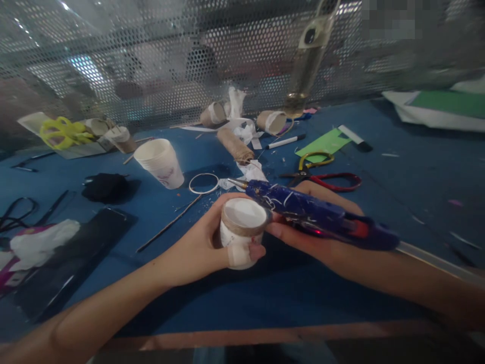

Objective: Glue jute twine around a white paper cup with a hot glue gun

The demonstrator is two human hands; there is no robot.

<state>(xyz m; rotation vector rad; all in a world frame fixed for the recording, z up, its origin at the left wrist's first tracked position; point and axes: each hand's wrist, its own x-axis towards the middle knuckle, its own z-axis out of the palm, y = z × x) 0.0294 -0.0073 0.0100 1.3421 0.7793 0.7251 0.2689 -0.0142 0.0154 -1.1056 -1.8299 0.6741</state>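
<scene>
In the middle of the head view my left hand (212, 237) is wrapped round a white paper cup (246, 216), with a strip of tape or bandage on the thumb. Brown twine (242, 231) circles the cup just below its rim. My right hand (303, 237) grips a dark blue glue gun (299, 205) beside the cup, its metal tip pointing left above the far side of the rim. A small red light glows on the gun, and a clear glue stick (428, 258) sticks out of its back. The right fingertips are close to the cup's side; whether they touch it I cannot tell.
Beyond the cup lie a roll of twine (233, 144), a white ring (203, 183) and red-and-yellow-handled scissors (322, 174). Stacked paper cups (161, 162) stand to the left, near a black phone (71, 263). A clear bottle (306, 65) stands by the perforated metal screen (151, 65).
</scene>
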